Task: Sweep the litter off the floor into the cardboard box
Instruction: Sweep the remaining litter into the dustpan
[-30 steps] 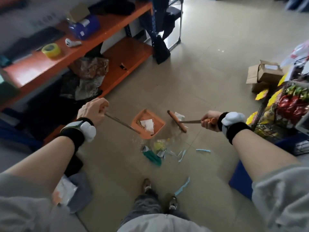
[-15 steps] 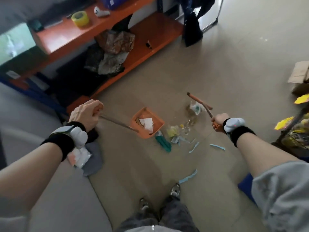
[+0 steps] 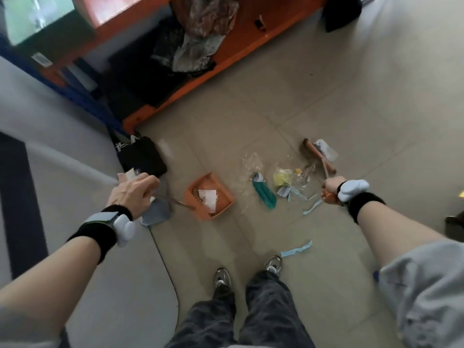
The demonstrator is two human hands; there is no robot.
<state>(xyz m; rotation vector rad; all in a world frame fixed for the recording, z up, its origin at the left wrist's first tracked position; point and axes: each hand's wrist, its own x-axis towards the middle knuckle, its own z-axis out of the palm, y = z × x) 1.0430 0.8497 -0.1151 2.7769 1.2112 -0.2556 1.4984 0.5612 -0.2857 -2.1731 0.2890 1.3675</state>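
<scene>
Left hand (image 3: 133, 192) holds orange dustpan (image 3: 209, 197); right hand (image 3: 331, 187) grips what looks like a broom (image 3: 319, 154) beside litter (image 3: 283, 182).

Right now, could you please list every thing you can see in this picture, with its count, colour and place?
dustpan: one, orange, on the floor at centre, white paper inside
broom: one, orange handle, brown bristles, beyond the litter
green wrapper: one, right of the dustpan
yellow wrapper: one, in the litter pile
blue paper strips: several, light blue, one near the shoes
clear plastic: some pieces, on the floor
shelf: one, orange, at top
black bag: one, by the shelf corner
shoes: two, grey, at bottom
left hand: holds the dustpan handle
right hand: holds the broom handle
</scene>
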